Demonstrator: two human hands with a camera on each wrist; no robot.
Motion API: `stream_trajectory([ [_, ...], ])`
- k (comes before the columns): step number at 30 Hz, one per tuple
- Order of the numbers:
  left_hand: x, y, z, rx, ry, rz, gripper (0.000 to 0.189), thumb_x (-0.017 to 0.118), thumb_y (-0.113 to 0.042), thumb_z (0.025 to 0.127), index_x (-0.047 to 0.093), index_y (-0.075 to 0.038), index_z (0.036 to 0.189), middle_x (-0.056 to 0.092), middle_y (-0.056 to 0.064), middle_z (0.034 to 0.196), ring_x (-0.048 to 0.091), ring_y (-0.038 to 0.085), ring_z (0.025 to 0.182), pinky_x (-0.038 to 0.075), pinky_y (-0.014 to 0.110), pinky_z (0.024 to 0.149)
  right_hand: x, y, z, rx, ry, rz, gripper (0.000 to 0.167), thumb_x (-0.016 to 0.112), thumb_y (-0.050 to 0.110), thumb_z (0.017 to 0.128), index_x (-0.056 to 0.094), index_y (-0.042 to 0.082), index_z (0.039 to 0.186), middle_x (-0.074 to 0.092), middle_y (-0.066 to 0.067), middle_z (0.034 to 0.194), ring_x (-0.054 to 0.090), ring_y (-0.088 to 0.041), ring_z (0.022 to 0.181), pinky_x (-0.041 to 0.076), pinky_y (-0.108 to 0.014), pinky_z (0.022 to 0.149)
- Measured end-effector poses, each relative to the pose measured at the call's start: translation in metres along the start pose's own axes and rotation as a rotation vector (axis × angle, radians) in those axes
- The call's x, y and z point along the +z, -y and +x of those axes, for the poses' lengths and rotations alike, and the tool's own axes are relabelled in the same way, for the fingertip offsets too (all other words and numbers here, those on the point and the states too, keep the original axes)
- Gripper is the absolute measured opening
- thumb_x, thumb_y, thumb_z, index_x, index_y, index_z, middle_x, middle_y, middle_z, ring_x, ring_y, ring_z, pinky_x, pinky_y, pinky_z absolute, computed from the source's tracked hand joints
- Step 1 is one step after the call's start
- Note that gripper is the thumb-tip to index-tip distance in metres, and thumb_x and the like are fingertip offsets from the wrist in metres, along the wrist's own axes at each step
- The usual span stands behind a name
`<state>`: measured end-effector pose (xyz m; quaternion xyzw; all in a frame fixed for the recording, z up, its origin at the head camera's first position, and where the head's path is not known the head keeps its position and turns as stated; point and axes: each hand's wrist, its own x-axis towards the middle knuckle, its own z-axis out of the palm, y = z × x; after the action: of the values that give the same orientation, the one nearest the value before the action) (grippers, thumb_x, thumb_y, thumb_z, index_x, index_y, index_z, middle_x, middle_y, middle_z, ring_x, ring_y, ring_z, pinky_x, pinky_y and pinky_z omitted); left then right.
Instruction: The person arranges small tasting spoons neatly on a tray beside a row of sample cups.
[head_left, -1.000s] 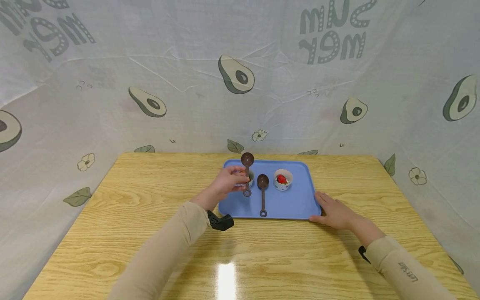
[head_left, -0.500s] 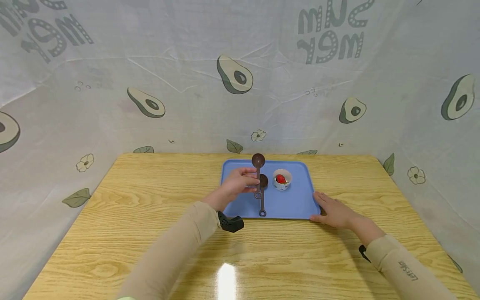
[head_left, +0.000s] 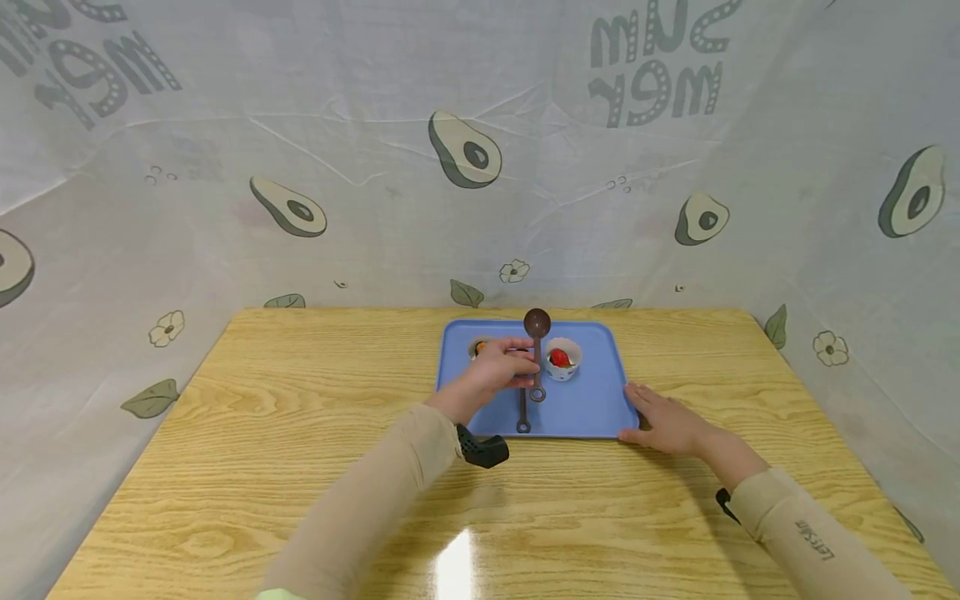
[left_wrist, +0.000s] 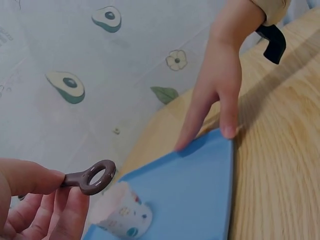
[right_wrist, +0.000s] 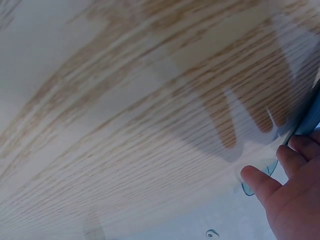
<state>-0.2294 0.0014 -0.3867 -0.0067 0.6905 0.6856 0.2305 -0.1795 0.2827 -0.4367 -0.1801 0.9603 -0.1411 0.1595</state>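
My left hand point(head_left: 495, 372) pinches the handle of a dark brown measuring spoon point(head_left: 537, 323), bowl up, above the blue tray point(head_left: 600, 408). In the left wrist view, the spoon's ring end point(left_wrist: 75, 179) juts out past thumb and fingers. A second brown spoon point(head_left: 523, 408) lies on the tray, its upper part hidden by that hand. Just right of the held spoon stands a small patterned paper cup point(head_left: 562, 373) with something red point(head_left: 558, 358) inside. Another cup point(head_left: 474, 345), with orange and dark bits, is partly covered by my left hand. My right hand point(head_left: 671, 423) touches the tray's right edge, fingers extended.
The tray sits on a wood-grain table point(head_left: 315, 392) near its far edge. Behind and at both sides hangs a pale cloth point(head_left: 390, 217) printed with avocados. A bright light reflection point(head_left: 454, 567) shows on the tabletop near the front.
My left hand has carried the held spoon rightward, from over the left cup, past the lying spoon, to beside the right cup. The right hand stays at the tray's edge.
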Motion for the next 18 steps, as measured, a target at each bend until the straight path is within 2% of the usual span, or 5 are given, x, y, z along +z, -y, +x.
stream_trajectory([
  [6, 0.014, 0.002, 0.004, 0.003, 0.030, 0.002, 0.044, 0.058, 0.003, 0.088, 0.049, -0.004, 0.130, 0.056, 0.013, 0.114, 0.060, 0.015, 0.083, 0.056, 0.028, 0.074, 0.001, 0.000, 0.001, 0.000, 0.000, -0.006, 0.088, 0.055, 0.050, 0.089, 0.022, -0.009, 0.144, 0.022, -0.030, 0.149, 0.022, -0.047, 0.136, 0.022, -0.065, 0.105],
  [13, 0.030, 0.005, 0.007, 0.003, 0.007, -0.002, 0.040, 0.061, 0.004, 0.086, 0.053, -0.004, 0.125, 0.060, 0.009, 0.104, 0.060, 0.015, 0.081, 0.057, 0.029, 0.072, 0.002, 0.000, 0.002, 0.009, -0.003, -0.013, 0.087, 0.056, 0.050, 0.089, 0.022, -0.008, 0.144, 0.022, -0.030, 0.149, 0.023, -0.047, 0.136, 0.022, -0.064, 0.106],
  [18, 0.043, 0.008, 0.009, 0.022, -0.008, -0.012, 0.039, 0.059, 0.006, 0.085, 0.053, -0.001, 0.123, 0.060, 0.013, 0.106, 0.059, 0.015, 0.080, 0.056, 0.028, 0.069, 0.001, 0.000, 0.001, 0.005, -0.015, -0.021, 0.086, 0.057, 0.047, 0.089, 0.024, -0.010, 0.143, 0.024, -0.032, 0.148, 0.025, -0.048, 0.134, 0.024, -0.064, 0.105],
])
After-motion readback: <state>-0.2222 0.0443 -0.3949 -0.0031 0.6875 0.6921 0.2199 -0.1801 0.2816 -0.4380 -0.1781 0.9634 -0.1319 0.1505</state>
